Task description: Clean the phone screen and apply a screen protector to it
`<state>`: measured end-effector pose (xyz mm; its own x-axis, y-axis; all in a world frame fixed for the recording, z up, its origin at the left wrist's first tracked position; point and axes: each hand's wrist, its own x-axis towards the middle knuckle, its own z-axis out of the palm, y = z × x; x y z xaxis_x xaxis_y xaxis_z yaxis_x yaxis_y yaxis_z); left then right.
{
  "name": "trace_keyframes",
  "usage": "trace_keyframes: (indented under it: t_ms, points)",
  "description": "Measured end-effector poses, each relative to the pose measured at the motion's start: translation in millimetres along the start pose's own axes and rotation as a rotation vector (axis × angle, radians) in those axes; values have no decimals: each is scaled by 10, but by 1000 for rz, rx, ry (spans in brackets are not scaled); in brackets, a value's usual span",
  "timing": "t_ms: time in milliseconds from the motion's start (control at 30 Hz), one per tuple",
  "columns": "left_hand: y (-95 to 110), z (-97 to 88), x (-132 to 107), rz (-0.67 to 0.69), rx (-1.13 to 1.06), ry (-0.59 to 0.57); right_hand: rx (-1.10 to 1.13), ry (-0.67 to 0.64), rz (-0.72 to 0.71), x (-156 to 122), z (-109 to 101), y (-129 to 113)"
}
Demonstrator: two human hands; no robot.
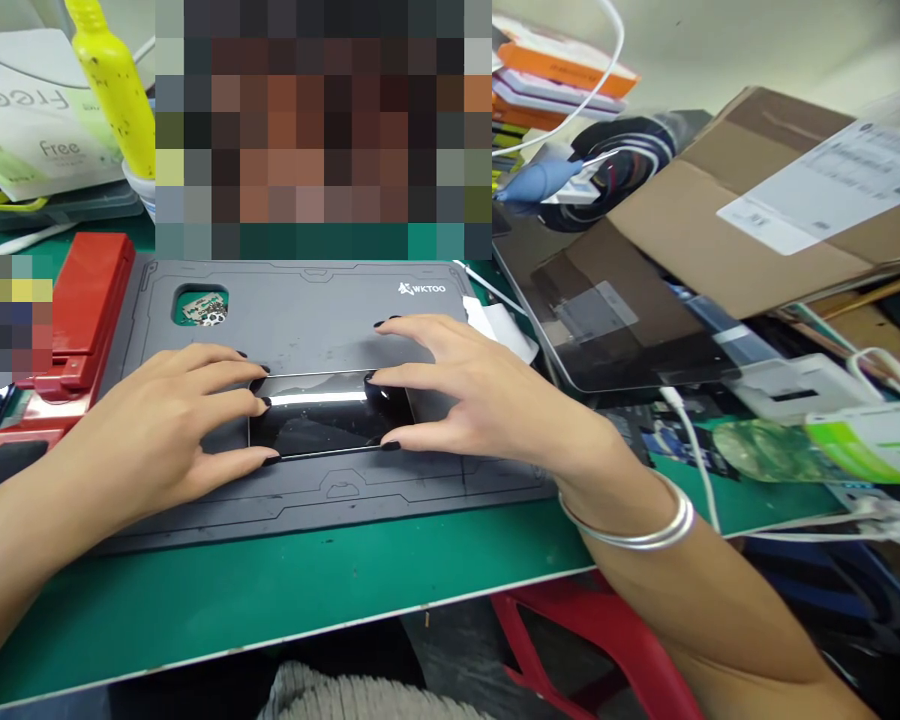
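While the left hand and the right hand are arching over a glossy black phone, their black-nailed fingers are pressing against its two short ends, with both hands half-closed and holding it between them. The phone is lying flat near the middle of a grey WKTOO repair mat, which is sitting close to the front edge of the green surface. A silver bangle is circling the right wrist. A red plastic case is lying just beside the mat's left side, and a yellow bottle is standing toward the back left of the surface. Past the right hand, a dark glass tablet is lying tilted beneath the edge of a flattened cardboard box bearing a printed shipping label. A white cable is running down from the tablet, and a blue rubber air blower is resting near the back of the surface.
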<state>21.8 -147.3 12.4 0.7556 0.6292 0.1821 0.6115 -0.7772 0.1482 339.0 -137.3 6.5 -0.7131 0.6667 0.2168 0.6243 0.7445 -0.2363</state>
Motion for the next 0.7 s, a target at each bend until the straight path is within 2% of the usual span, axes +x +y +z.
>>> trace_keyframes:
  t_ms: [367,700]
  points:
    - [-15,12,7,-89,-21,-21,-3,2,24,-14,-14,38]
    - [0,35,9,-83,-6,1,-17,-51,8,34,21,-26]
